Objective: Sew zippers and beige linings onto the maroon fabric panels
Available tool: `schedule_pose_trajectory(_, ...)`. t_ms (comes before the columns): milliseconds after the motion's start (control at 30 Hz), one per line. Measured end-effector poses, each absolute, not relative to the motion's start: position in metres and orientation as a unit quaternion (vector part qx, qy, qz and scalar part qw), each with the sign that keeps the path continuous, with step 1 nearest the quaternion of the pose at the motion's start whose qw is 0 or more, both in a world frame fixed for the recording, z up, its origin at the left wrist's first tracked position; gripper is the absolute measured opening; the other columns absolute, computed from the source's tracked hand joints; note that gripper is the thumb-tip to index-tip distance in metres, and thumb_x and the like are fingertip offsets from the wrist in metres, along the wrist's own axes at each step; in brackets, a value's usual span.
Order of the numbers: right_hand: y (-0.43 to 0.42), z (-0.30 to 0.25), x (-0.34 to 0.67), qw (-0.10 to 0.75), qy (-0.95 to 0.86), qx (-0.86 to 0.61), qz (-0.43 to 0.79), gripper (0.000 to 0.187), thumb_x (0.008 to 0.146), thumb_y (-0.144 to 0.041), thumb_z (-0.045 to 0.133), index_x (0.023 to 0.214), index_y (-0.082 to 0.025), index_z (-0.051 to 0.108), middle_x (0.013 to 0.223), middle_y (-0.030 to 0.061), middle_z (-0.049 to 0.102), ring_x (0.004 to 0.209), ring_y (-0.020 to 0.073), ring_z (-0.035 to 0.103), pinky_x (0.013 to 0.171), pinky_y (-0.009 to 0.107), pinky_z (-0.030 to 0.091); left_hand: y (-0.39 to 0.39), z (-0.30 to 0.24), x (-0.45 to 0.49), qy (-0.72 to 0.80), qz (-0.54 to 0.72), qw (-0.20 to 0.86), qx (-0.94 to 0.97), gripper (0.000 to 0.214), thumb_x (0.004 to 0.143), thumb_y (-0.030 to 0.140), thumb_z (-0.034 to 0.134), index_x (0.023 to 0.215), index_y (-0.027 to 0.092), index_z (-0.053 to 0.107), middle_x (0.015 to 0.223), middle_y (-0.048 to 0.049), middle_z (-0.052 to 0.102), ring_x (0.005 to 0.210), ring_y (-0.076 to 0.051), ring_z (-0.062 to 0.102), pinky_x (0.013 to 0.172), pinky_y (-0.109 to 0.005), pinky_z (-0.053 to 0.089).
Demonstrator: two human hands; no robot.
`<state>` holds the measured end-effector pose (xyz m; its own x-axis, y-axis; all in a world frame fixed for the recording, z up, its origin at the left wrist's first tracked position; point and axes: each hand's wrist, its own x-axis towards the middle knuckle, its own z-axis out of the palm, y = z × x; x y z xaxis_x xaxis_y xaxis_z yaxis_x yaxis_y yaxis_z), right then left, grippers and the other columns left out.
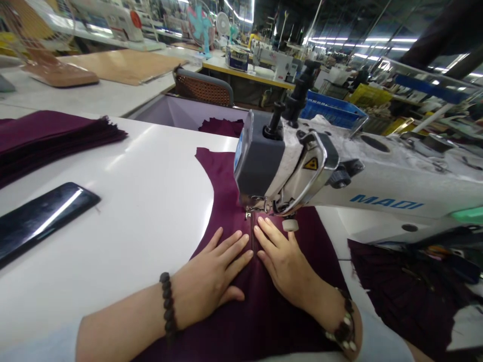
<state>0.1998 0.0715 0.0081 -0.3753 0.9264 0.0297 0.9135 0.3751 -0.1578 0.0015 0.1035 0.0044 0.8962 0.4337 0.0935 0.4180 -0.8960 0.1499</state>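
Observation:
A maroon fabric panel (pixel 287 317) lies under the head of a white and grey sewing machine (pixel 260 161). Down its middle runs a narrow strip (pixel 254 234) that looks like a placket or folded band, leading to the presser foot (pixel 248 214). My left hand (pixel 217 271) rests flat on the cloth just left of this strip, fingers stretched out and thumb apart. On the strip's right side my right hand (pixel 283 256) lies flat too, fingertips close to the presser foot. Neither hand grips anything. The needle tip is too small to make out.
A stack of maroon fabric pieces (pixel 49 136) lies at the left, with a dark phone (pixel 45 216) nearer me on the white table (pixel 158 201). More dark maroon pieces (pixel 403 296) are at the right. Behind the machine stands a blue crate (pixel 332 108).

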Motion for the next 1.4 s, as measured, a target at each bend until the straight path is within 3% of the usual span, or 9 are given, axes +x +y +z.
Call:
schedule_pose_trajectory(167, 0.079, 0.009, 0.203, 0.073, -0.837, -0.537, 0.070, 0.044, 0.089, -0.017, 0.031, 0.132, -0.011, 0.036, 0.141, 0.0105, 0.029, 0.131, 0.0192, 0.022, 0.103, 0.051, 0.026, 0.107, 0.003, 0.001, 0.216, 0.074, 0.056, 0.972, 0.060, 0.077, 0.041, 0.064, 0.123, 0.008, 0.047, 0.127, -0.0191, 0.048, 0.121, -0.034, 0.039, 0.098, -0.057, 0.031)
schedule_pose_trajectory(367, 0.084, 0.009, 0.205, 0.091, -0.838, -0.533, 0.080, 0.044, 0.089, -0.016, 0.032, 0.132, -0.011, 0.036, 0.139, 0.0112, 0.033, 0.129, 0.0192, 0.027, 0.104, 0.049, 0.026, 0.108, 0.000, 0.000, 0.192, 0.085, 0.044, 0.977, 0.049, 0.079, 0.034, 0.064, 0.120, 0.011, 0.050, 0.125, -0.0188, 0.049, 0.119, -0.035, 0.042, 0.095, -0.057, 0.035)
schedule_pose_trajectory(600, 0.097, 0.008, 0.206, 0.090, -0.833, -0.541, 0.074, 0.042, 0.091, -0.021, 0.030, 0.131, -0.013, 0.038, 0.133, 0.0121, 0.041, 0.119, 0.0240, 0.042, 0.101, 0.053, 0.028, 0.120, -0.004, -0.002, 0.188, 0.116, 0.050, 0.974, 0.049, 0.081, 0.032, 0.061, 0.122, 0.008, 0.047, 0.126, -0.0196, 0.048, 0.120, -0.035, 0.041, 0.097, -0.057, 0.032)
schedule_pose_trajectory(800, 0.113, 0.007, 0.208, 0.091, -0.829, -0.548, 0.064, 0.036, 0.092, -0.021, 0.031, 0.121, -0.014, 0.050, 0.119, 0.0088, 0.055, 0.110, 0.0217, 0.050, 0.097, 0.042, 0.037, 0.141, -0.007, -0.001, 0.189, 0.122, 0.079, 0.971, 0.042, 0.087, 0.030, 0.053, 0.122, 0.008, 0.047, 0.125, -0.0197, 0.048, 0.121, -0.033, 0.038, 0.099, -0.057, 0.028)
schedule_pose_trajectory(967, 0.123, 0.015, 0.207, 0.044, -0.838, -0.543, 0.039, 0.033, 0.090, -0.014, 0.032, 0.100, -0.017, 0.063, 0.105, 0.0078, 0.063, 0.103, 0.0210, 0.055, 0.090, 0.036, 0.041, 0.159, -0.004, 0.001, 0.184, 0.105, 0.100, 0.972, 0.040, 0.089, 0.032, 0.047, 0.123, 0.011, 0.047, 0.125, -0.0189, 0.046, 0.123, -0.032, 0.035, 0.101, -0.056, 0.025)
schedule_pose_trajectory(1400, 0.143, 0.007, 0.214, -0.010, -0.841, -0.539, 0.048, 0.028, 0.086, -0.016, 0.038, 0.094, -0.017, 0.065, 0.096, 0.0077, 0.066, 0.087, 0.0197, 0.062, 0.083, 0.031, 0.046, 0.177, -0.003, 0.000, 0.177, 0.121, 0.107, 0.971, 0.034, 0.091, 0.032, 0.043, 0.115, 0.011, 0.054, 0.120, -0.0187, 0.049, 0.114, -0.033, 0.043, 0.098, -0.056, 0.029)
